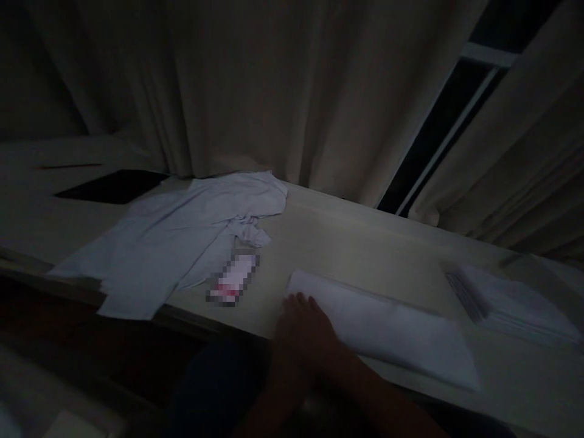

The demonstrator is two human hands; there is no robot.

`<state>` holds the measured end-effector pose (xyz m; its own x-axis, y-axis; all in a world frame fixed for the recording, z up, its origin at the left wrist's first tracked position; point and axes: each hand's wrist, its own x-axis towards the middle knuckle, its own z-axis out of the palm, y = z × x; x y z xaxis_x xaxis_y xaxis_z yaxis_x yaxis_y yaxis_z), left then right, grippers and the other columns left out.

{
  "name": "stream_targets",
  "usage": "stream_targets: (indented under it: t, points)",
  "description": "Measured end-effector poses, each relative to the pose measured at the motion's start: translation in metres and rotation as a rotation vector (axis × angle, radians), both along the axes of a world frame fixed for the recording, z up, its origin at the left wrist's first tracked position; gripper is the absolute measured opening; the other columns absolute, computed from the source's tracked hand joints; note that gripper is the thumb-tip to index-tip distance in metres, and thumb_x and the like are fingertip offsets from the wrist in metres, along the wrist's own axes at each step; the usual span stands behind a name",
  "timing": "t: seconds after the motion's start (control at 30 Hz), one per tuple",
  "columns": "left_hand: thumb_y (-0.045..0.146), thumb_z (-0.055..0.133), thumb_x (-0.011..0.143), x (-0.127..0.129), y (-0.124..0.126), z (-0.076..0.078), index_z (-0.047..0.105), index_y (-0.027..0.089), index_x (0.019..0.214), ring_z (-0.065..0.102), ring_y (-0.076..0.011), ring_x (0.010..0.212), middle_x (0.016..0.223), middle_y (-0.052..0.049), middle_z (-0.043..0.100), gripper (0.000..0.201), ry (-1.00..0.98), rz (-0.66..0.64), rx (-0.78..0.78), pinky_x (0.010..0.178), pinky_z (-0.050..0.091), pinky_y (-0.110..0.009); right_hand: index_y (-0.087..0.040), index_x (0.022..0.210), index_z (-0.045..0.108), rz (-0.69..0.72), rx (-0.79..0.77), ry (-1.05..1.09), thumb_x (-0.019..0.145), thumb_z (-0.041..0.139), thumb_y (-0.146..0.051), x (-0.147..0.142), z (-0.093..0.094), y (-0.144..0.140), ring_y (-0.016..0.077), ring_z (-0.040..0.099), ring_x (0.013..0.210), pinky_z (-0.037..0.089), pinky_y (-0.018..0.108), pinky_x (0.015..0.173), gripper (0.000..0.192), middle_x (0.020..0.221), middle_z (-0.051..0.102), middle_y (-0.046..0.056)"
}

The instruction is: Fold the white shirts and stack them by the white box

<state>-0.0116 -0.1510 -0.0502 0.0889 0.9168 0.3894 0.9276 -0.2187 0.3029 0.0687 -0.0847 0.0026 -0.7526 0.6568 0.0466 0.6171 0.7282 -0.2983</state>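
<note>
A dim room with pale, heavy curtains point(274, 91) hanging in folds behind a long, light-coloured table point(347, 243); at the upper right the curtains part to show a dark window with a pale frame point(438, 140). The light is low and much of the foreground is in shadow.

One hand point(303, 331) shows at the bottom centre, reaching up from the near edge of the table on a bare forearm. Which hand it is cannot be told for sure; from the way the arm comes in from the lower right, it reads as the right hand. It lies flat, fingers point(298, 304) loosely spread and extended, resting on the left end of a folded white cloth point(387, 331). The hand is not closed around anything; it presses on or touches the cloth's near corner rather than gripping it. No other hand is in view.

The folded white cloth lies flat near the front edge of the table, stretching away to the right of the hand. Well to the right sits a stack of folded white cloths point(511, 301). To the left, an unfolded white garment point(182, 237) sprawls, one edge hanging over the table's front. Between garment and folded cloth lies a small blurred item point(232, 280). A dark flat rectangle point(112, 185) lies at the far left
</note>
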Motion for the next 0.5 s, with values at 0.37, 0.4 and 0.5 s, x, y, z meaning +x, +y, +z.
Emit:
stream_targets:
  t: [0.37, 0.4, 0.5]
  points:
    - [0.048, 0.062, 0.075, -0.001, -0.004, 0.0, 0.042, 0.02, 0.144, 0.002, -0.043, 0.146, 0.156, -0.015, 0.029, 0.078, -0.068, 0.051, -0.09, 0.114, 0.013, -0.067, -0.012, 0.151, 0.028, -0.102, -0.063, -0.057, 0.098, 0.019, -0.059, -0.023, -0.013, 0.075, 0.0297, 0.014, 0.147, 0.012, 0.056, 0.116, 0.071, 0.158, 0.021, 0.014]
    - [0.05, 0.062, 0.075, -0.001, -0.004, 0.001, 0.044, 0.02, 0.143, 0.003, -0.0439, 0.146, 0.155, -0.016, 0.031, 0.076, -0.071, 0.056, -0.103, 0.113, 0.013, -0.068, -0.014, 0.151, 0.026, -0.115, -0.073, -0.052, 0.098, 0.018, -0.059, -0.024, -0.015, 0.079, 0.0293, 0.013, 0.147, 0.011, 0.056, 0.116, 0.07, 0.159, 0.02, 0.013]
    - [0.056, 0.061, 0.075, 0.001, -0.005, 0.002, 0.048, 0.02, 0.139, 0.006, -0.0452, 0.145, 0.153, -0.017, 0.034, 0.074, -0.08, 0.077, -0.121, 0.112, 0.014, -0.07, -0.017, 0.153, 0.024, -0.149, -0.071, -0.037, 0.099, 0.014, -0.057, -0.024, -0.019, 0.084, 0.0269, 0.01, 0.148, 0.009, 0.055, 0.117, 0.067, 0.16, 0.018, 0.009]
